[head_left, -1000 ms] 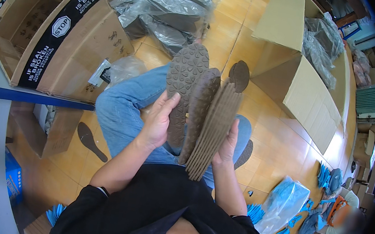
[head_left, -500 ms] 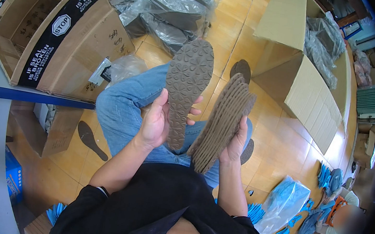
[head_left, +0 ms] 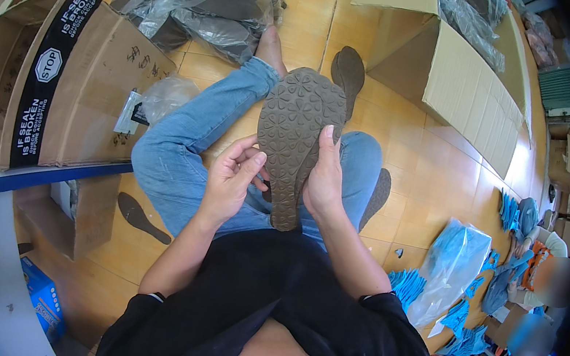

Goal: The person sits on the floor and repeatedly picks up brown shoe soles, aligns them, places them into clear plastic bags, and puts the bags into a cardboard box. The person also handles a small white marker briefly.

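Note:
I sit on the floor in blue jeans with a brown shoe sole [head_left: 291, 135] held upright over my lap, its flower-patterned tread facing me. My right hand [head_left: 323, 176] grips the sole along its right edge, thumb up the side. My left hand [head_left: 232, 179] touches the sole's lower left edge with curled fingers. More soles appear stacked behind the front one, mostly hidden. Another dark sole [head_left: 349, 71] lies on the floor beyond my knee, and one [head_left: 377, 195] lies by my right thigh.
An open cardboard box [head_left: 58, 70] lies on its side at left, another box [head_left: 462, 79] at upper right. Plastic bags of dark soles [head_left: 200, 3] lie ahead. A loose sole [head_left: 139, 217] lies at lower left. Blue items and a plastic bag [head_left: 452, 266] lie at right.
The fanned stack of soles has been brought together. The right hand moved left with its bundle behind the front sole, and both hands have come lower toward my lap.

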